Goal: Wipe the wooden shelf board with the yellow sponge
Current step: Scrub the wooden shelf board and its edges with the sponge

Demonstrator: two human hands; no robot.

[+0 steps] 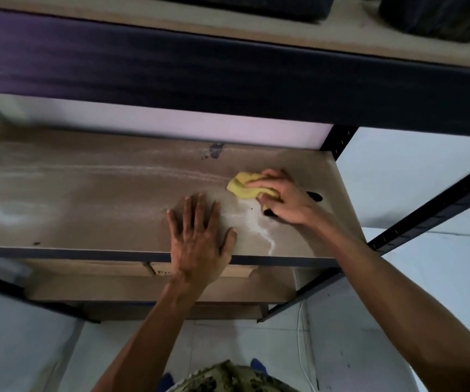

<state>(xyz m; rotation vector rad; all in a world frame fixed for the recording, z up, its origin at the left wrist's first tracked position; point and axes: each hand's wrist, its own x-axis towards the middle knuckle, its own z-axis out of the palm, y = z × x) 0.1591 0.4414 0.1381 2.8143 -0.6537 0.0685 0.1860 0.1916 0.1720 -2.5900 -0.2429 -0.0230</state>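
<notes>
The yellow sponge is squeezed in the right hand; the left hand is laid flat and spread on the wooden shelf board. White dust could be pushed off the front edge if it is wiped too fast.

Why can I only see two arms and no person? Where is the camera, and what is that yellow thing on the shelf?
The camera sits on the person's head and looks down, so you see what they see: their own arms reaching out. There is just this one picture. The right hand presses a yellow sponge onto a wooden shelf board. The left hand holds nothing; it lies flat on the board with the fingers spread. The board shows pale dusty streaks and a dark stain near the back. Something small and black peeks out beside the right hand, but I cannot tell what it is. The shelf has a dark metal frame, and another shelf hangs above.
</notes>
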